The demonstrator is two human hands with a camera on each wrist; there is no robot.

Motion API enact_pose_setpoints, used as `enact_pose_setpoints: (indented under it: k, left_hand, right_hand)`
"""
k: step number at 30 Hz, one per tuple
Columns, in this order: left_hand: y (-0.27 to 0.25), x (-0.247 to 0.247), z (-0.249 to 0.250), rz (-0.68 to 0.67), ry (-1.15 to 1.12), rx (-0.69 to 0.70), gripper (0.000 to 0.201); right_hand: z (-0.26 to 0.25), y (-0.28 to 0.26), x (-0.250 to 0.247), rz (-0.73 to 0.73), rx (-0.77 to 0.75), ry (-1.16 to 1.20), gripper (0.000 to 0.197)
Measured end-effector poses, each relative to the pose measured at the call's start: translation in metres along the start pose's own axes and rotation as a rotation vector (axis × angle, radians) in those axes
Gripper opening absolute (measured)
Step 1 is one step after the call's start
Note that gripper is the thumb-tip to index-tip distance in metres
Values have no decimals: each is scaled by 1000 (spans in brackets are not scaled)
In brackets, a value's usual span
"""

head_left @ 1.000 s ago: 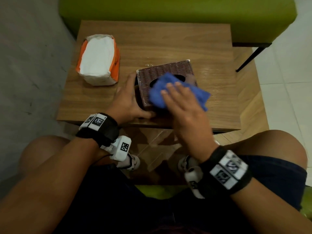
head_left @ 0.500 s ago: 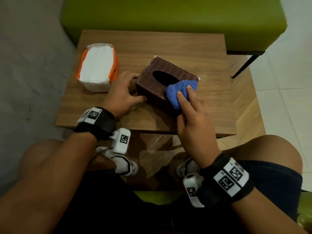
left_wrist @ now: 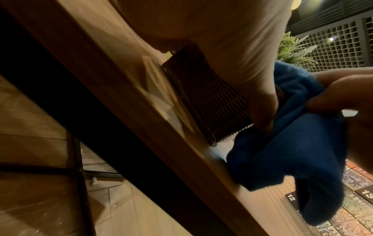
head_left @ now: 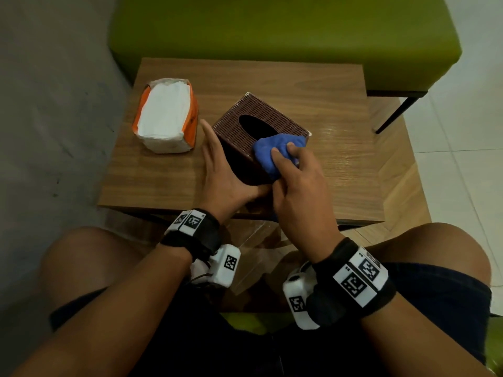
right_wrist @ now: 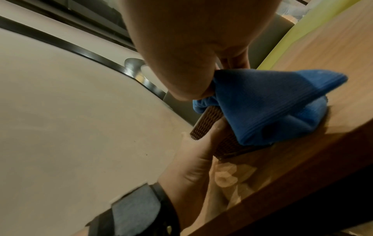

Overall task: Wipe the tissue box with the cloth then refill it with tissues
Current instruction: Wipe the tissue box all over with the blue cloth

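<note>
The brown woven tissue box (head_left: 245, 115) stands cornerwise on the wooden table (head_left: 326, 104), its oval slot dark and empty. My left hand (head_left: 228, 172) holds its near corner, fingers lying along the left side and thumb (left_wrist: 260, 103) across the near face. My right hand (head_left: 296, 180) grips the bunched blue cloth (head_left: 269, 153) and presses it on the box's near right edge. In the right wrist view the cloth (right_wrist: 272, 108) drapes over the box (right_wrist: 203, 124) down to the table. An opened orange pack of white tissues (head_left: 166, 112) lies to the left of the box.
A green upholstered bench (head_left: 272, 36) runs behind the table, with a black leg (head_left: 392, 118) at the right. A grey wall (head_left: 54, 104) borders the table's left side. My knees sit below the near table edge (head_left: 190, 210).
The box has turned from square-on to cornerwise. The cloth has slid from the top to the near right edge. My left hand has shifted round to the near corner.
</note>
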State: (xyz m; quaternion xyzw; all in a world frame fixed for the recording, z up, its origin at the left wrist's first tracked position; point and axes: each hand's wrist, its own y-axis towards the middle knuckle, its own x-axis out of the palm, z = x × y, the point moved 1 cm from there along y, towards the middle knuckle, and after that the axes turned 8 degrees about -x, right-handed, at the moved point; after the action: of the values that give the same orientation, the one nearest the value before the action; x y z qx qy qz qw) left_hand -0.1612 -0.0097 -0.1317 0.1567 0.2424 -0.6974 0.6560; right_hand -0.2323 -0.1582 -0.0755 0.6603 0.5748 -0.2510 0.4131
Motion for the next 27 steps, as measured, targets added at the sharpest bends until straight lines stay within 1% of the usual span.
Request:
enact_pose_setpoints:
  k: [4, 7, 8, 11, 13, 15, 17, 18, 21, 23, 24, 27]
  left_hand:
    - [6, 3, 1, -5, -14, 25, 177]
    - [12, -2, -2, -40, 21, 64, 174]
    - [14, -4, -3, -50, 24, 67, 173]
    - [16, -5, -5, -67, 10, 49, 175]
    - [18, -4, -9, -84, -5, 34, 177]
    - [21, -5, -14, -105, -21, 27, 177]
    - [24, -6, -16, -128, -28, 43, 170]
    - [25, -7, -16, -130, -28, 48, 167]
    - [27, -5, -13, -114, -31, 43, 167]
    - [31, -3, -11, -112, -36, 42, 167]
    - [33, -2, -11, -116, -28, 42, 168]
    - [38, -6, -12, -145, 33, 46, 171]
  right_hand:
    - [0, -2, 2, -61, -86, -39, 50]
    - [17, 1, -6, -85, -158, -104, 48]
    - [27, 7, -10, -70, -149, -128, 47]
    - [45, 26, -15, 10, -49, -155, 47]
    - [34, 24, -11, -7, -56, -212, 48]
    - [20, 8, -8, -82, -152, -251, 49]
    - [23, 1, -13, -116, -252, -251, 47]
    - [32, 6, -16, -99, -266, -258, 46]
    - [55, 33, -18, 12, -165, -230, 43]
    - [49, 35, -9, 57, -135, -184, 43]
    - [42, 29, -5, 58, -155, -169, 43]
    - [39, 3, -7, -52, -282, -145, 45]
